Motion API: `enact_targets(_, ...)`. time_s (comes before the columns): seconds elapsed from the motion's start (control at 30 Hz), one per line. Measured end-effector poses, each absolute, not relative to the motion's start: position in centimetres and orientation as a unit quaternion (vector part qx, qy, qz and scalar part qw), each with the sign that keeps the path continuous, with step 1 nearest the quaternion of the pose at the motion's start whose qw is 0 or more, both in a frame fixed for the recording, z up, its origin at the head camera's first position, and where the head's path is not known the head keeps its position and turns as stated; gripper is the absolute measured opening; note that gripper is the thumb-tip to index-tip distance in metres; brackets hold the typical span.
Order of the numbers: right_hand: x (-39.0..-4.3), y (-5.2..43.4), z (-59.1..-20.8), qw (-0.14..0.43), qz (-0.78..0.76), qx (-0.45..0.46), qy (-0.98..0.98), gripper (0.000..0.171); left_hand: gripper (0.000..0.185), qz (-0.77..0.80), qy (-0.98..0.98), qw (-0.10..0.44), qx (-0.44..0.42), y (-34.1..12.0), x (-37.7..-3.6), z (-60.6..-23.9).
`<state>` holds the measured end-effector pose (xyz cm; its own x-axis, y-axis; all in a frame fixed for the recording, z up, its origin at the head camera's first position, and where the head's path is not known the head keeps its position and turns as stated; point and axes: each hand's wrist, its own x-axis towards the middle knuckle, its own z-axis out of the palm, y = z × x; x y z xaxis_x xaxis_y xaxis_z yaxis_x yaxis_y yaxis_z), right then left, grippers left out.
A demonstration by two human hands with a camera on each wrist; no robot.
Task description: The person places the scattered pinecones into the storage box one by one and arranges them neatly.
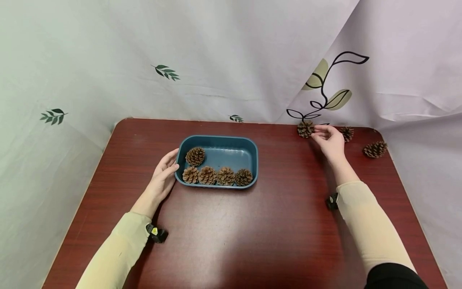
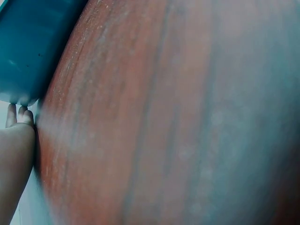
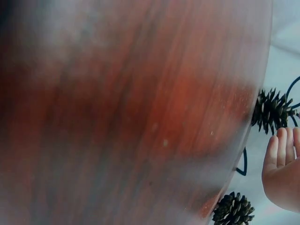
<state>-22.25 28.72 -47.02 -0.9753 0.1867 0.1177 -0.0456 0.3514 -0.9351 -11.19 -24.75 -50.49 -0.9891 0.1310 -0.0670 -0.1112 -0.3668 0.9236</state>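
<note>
A blue tray (image 1: 216, 141) stands left of the table's middle. Inside it sits one pine cone (image 1: 195, 156) at the upper left, with several more (image 1: 207, 176) in a row along the near wall. My left hand (image 1: 163, 176) rests against the tray's left end, thumb at the rim; its fingertips touch the tray wall (image 2: 28, 61) in the left wrist view. At the table's far edge, my right hand (image 1: 329, 141) pinches the side of a pine cone (image 1: 305, 129) between thumb and fingertips. The right wrist view shows this cone (image 3: 271, 111) just beyond the fingers.
Behind the right hand lies a partly hidden pine cone (image 1: 347, 134). Another cone (image 1: 375, 149) lies near the far right corner of the brown table (image 1: 288, 224). A pale curtain (image 1: 223, 52) with leaf prints hangs along the back.
</note>
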Motion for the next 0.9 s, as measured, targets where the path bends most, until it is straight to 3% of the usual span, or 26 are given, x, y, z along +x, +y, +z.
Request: enact_targets(0.9, -23.8, 28.4, -46.7, 0.034, 0.498, -0.1, -0.861, 0.059, 0.051, 0.821, 0.566, 0.072, 0.001, -24.7, -11.0, -50.3)
